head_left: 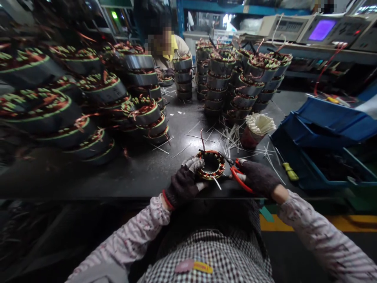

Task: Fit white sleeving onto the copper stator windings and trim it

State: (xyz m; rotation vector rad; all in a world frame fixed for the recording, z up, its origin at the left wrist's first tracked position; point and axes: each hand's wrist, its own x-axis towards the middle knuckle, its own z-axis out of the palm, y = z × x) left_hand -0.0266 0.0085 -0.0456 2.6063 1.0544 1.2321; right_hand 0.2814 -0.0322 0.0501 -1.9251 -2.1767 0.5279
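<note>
A small wound motor stator (220, 169) lies near the front edge of the dark table, with copper windings round its ring and a wire standing up at its back. My left hand (186, 181), in a dark fingerless glove, grips its left side, fingers on the rim. A white strip (217, 183) sticks out of the ring at the front. My right hand (259, 177), gloved too, is closed round red-handled scissors (239, 179). Their dark blades point at the stator's right rim; whether they touch it I cannot tell.
Stacked stators (144, 114) crowd the left, with more stacks (219, 78) at the back. Loose white sticks (231, 141) lie beside a full cup (251, 137). At right are blue bins (312, 167) and a green-handled screwdriver (290, 171). A person (179, 45) sits opposite.
</note>
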